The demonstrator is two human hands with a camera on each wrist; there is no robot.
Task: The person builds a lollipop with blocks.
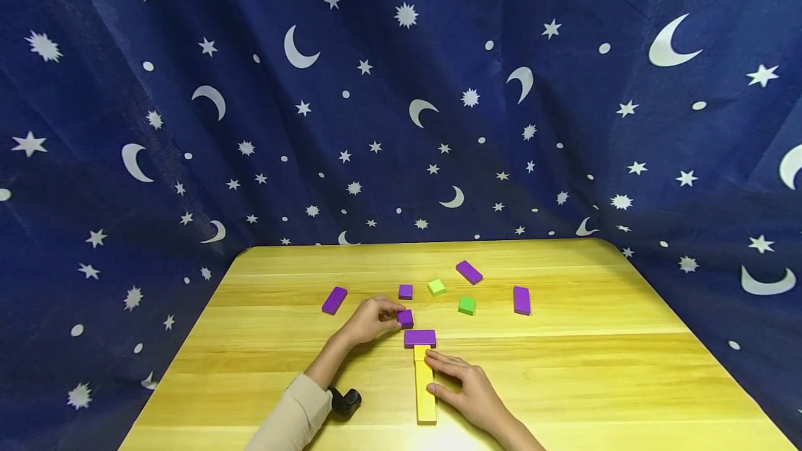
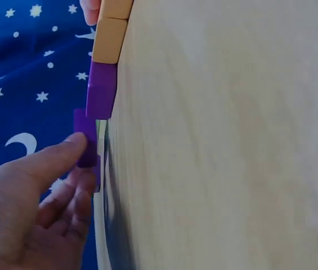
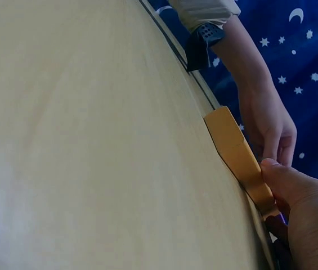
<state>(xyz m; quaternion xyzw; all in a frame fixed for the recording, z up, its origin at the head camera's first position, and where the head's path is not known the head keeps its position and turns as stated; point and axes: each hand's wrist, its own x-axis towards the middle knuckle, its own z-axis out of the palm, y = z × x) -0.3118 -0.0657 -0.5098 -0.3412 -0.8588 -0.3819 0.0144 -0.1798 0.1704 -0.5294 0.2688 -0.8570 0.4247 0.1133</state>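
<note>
My left hand (image 1: 370, 321) pinches a small purple block (image 1: 405, 319) between thumb and fingers, and the left wrist view shows that purple block (image 2: 84, 129) upright at the thumb tip. Just in front of it a longer purple block (image 1: 420, 339) lies crosswise at the far end of a yellow row. That row is a short yellow block (image 1: 422, 352) and a long yellow block (image 1: 425, 392) end to end. Along the row's right side rests my right hand (image 1: 466, 388), its fingertips at the short block and its thumb touching the long one, with the fingers fairly straight.
Beyond the hands lie another small purple block (image 1: 405, 291), a light green block (image 1: 436, 287) and a green block (image 1: 466, 305). Longer purple blocks lie at left (image 1: 335, 300), back (image 1: 469, 271) and right (image 1: 521, 300). A black wrist device (image 1: 345, 403) sits by the left sleeve.
</note>
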